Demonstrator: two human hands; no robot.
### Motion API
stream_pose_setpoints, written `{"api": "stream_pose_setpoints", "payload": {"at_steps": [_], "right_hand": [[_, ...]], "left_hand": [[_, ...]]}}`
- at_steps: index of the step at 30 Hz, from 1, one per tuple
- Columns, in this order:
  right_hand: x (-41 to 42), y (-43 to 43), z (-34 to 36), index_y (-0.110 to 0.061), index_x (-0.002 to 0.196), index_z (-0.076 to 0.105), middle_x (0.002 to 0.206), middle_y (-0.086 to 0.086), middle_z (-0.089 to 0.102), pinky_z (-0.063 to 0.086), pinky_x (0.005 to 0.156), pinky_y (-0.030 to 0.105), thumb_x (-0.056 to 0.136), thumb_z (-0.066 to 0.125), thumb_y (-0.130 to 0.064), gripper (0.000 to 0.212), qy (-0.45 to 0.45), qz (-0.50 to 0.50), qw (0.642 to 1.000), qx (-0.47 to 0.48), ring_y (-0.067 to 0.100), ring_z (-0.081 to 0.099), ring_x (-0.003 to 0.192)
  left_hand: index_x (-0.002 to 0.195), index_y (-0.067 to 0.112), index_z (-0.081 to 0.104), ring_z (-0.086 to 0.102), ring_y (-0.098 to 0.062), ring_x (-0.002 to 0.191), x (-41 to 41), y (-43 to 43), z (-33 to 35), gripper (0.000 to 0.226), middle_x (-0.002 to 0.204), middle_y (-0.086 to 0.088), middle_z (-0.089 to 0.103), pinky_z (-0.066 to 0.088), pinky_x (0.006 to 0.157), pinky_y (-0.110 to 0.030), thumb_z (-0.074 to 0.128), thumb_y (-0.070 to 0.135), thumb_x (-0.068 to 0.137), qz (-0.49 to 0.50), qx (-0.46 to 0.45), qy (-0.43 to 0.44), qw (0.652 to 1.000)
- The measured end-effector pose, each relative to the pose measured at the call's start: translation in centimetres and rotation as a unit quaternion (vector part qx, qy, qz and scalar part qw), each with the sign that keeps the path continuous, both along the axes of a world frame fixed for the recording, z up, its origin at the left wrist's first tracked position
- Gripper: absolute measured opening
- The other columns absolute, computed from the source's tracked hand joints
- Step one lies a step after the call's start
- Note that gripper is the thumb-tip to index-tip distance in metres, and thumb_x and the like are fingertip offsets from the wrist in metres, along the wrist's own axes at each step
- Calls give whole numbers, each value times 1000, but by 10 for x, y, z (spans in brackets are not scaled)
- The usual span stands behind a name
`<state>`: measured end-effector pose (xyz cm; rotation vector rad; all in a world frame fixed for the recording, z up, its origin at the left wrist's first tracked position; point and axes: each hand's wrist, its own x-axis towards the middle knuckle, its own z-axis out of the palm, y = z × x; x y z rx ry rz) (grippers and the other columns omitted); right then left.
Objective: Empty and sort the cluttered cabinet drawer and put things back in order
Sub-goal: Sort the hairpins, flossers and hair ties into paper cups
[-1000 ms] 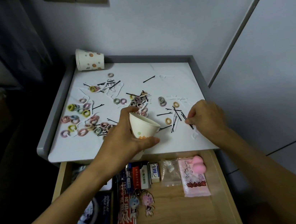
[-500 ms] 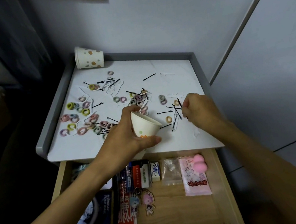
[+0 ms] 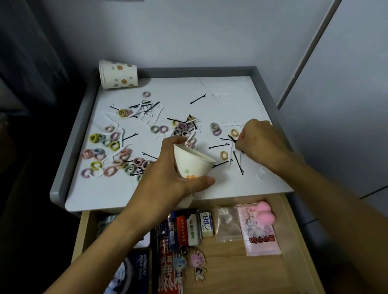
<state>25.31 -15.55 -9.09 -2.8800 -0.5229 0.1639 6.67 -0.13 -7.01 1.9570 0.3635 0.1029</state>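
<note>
I see left hand (image 3: 164,174) wrapped round paper cup (image 3: 190,164), cup tilted, above front edge of cabinet top (image 3: 229,83). Right hand (image 3: 259,143) near right edge, fingertips pinching black hairpins (image 3: 232,138). Cup contents hidden from me. Second cup (image 3: 118,74) on its side, back-left corner. Open drawer (image 3: 297,244) holds eraser (image 3: 206,223), pink packet (image 3: 258,234); lettering unreadable.

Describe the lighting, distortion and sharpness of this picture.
Head view: dim, bluish light, brightest on the white cabinet top; its left edge sinks into near-black shadow; wide-angle distortion stretches the forearms toward the corners; left hand gripping the paper cup and right hand pinching a hairpin are reasonably sharp, no glare.
</note>
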Motion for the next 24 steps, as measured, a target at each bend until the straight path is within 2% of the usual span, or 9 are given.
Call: {"api": "stream_pose_setpoints", "payload": {"at_steps": [3,6,8,10,12,13,17,21,24], "right_hand": [[0,-1,-2,-6,80,64,66,3,54,36,55,28,89,58,-14,13,-16,11,999,-41,22,52,61],[3,-4,-7,-7,78,62,68,5,56,35,54,27,92,55,-13,17,-28,14,998,-47,24,56,63],[7,-6,-8,-7,79,64,72,6,61,43,56,28,94,54,-14,19,-25,14,999,-31,24,58,66],[12,-10,-8,-6,82,66,79,8,68,57,68,37,94,56,-15,18,-8,7,1000,4,26,64,71],[16,-15,-6,-6,85,67,80,7,70,59,73,43,94,58,-16,16,-12,5,999,48,25,67,72],[15,-16,-2,-9,87,68,80,4,69,59,73,41,94,60,-17,14,-25,13,997,75,22,67,72],[-4,-11,35,-22,93,72,76,-14,68,52,68,27,92,66,-19,7,24,119,966,229,5,65,70],[-35,3,56,-16,96,77,82,-17,68,44,72,8,88,70,-14,11,84,312,927,193,-5,63,76],[-49,11,49,-16,95,77,90,-13,71,41,89,19,86,72,-16,10,85,390,903,161,1,64,83]], "left_hand": [[133,40,34,64,-9,88,-1,1,-1,80,106,14,60,58,78,-39,84,40,72,-2,8,4,1000],[136,39,33,64,-8,89,-2,1,-1,82,107,16,59,58,78,-38,83,41,72,-5,15,7,1000],[135,39,33,64,-8,89,-2,1,-2,81,106,16,59,58,78,-38,84,41,72,-6,19,8,1000],[133,40,33,64,-9,88,-3,1,-2,80,105,14,60,58,78,-39,84,41,72,-6,15,9,1000],[132,41,33,64,-8,88,-3,0,-3,79,104,14,60,58,78,-39,84,41,72,-6,18,8,1000],[132,41,33,63,-8,88,-3,0,-3,80,104,15,60,57,78,-40,84,42,72,-6,24,8,1000],[136,39,30,63,-10,90,-2,1,-5,85,105,15,60,56,81,-41,85,40,71,-2,49,7,999],[138,39,27,60,-6,91,0,1,-11,93,106,12,59,53,77,-29,88,37,68,2,87,1,996],[138,38,27,61,-6,89,1,0,-14,96,105,11,61,51,72,-25,89,32,66,-8,110,-1,994]]}}
